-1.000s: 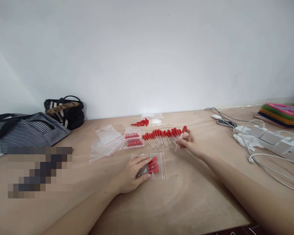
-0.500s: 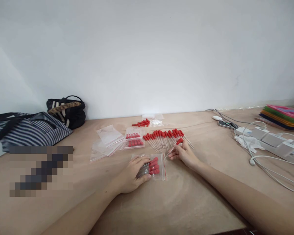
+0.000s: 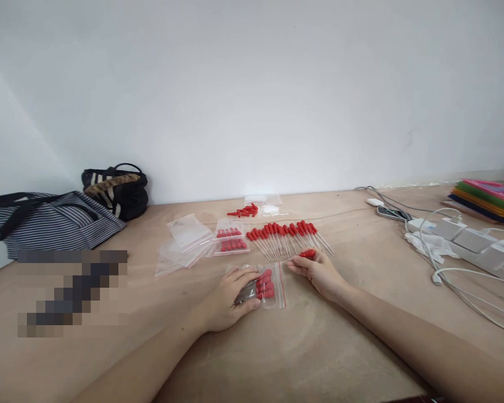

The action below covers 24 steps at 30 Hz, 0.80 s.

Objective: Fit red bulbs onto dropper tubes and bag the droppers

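Observation:
A clear zip bag point(image 3: 280, 299) with several red-bulbed droppers inside lies flat on the table. My left hand point(image 3: 231, 299) rests on its left part, fingers spread over the plastic. Between the fingertips of my right hand point(image 3: 317, 273) is a single dropper point(image 3: 306, 254), its red bulb to the right and its clear tip pointing left at the bag's red-lined mouth. Behind the hands, several loose droppers point(image 3: 283, 232) lie side by side in a fan. Two filled bags point(image 3: 231, 244) overlap to the left of them, beside a spread of flat, clear bags point(image 3: 189, 234).
Small red bulbs point(image 3: 246, 211) and clear plastic point(image 3: 262, 200) lie near the wall. Striped point(image 3: 67, 221) and black bags point(image 3: 128, 196) stand at the left. Chargers point(image 3: 474, 240), white cables point(image 3: 466, 268) and stacked colourful folders point(image 3: 487, 198) are on the right.
The dropper in my right hand has turned from slanted to nearly level, with its tip now at the bag's mouth. My left hand has stayed on the bag.

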{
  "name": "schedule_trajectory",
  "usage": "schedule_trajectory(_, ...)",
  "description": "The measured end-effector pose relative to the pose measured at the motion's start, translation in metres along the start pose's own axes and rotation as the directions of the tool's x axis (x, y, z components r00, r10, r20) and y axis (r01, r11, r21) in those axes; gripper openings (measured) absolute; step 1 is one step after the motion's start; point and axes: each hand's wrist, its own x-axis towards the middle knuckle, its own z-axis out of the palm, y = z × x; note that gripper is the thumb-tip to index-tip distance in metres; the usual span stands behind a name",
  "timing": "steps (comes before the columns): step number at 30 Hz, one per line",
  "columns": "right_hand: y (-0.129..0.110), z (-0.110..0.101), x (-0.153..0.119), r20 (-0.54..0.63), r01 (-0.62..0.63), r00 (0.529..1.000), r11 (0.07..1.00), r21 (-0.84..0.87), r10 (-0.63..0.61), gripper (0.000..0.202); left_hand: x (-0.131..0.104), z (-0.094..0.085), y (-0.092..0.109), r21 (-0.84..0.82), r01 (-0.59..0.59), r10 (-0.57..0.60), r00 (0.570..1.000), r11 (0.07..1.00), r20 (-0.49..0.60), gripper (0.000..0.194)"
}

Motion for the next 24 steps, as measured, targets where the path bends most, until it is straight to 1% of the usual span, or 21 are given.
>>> schedule_trajectory(3,-0.002,0.004,-0.003,0.051,-0.091,0.995,0.995,0.047,0.089,0.026,0.000,0.000,0.000,0.004,-0.004,0.004,1.000,1.000,-0.007,0.041)
schedule_trajectory(6,-0.005,0.007,-0.004,0.151,-0.171,0.975,0.984,0.057,0.160,0.015,0.000,0.001,0.000,0.013,0.016,-0.016,1.000,1.000,0.005,0.043)
schedule_trajectory(8,-0.007,0.006,-0.002,0.209,-0.199,0.960,0.979,0.041,0.186,0.014,0.000,0.001,0.001,0.014,0.040,-0.040,0.999,0.999,0.013,0.047)
schedule_trajectory(11,-0.010,0.001,0.004,0.265,-0.213,0.941,0.977,-0.016,0.209,0.012,0.000,0.001,0.002,0.003,0.056,-0.056,0.998,0.998,0.012,0.051)
schedule_trajectory(18,-0.017,-0.011,0.018,0.277,-0.235,0.926,0.966,-0.108,0.256,0.011,-0.001,0.001,0.002,-0.003,0.057,-0.057,0.998,0.998,0.017,0.053)
schedule_trajectory(21,-0.015,-0.011,0.019,0.295,-0.219,0.922,0.967,-0.132,0.249,0.013,-0.001,0.002,0.001,-0.005,0.042,-0.042,0.999,0.999,0.003,0.053)
schedule_trajectory(24,-0.012,-0.005,0.016,0.326,-0.190,0.918,0.972,-0.137,0.226,0.014,-0.001,0.002,0.001,-0.001,0.035,-0.035,0.999,0.999,-0.005,0.053)
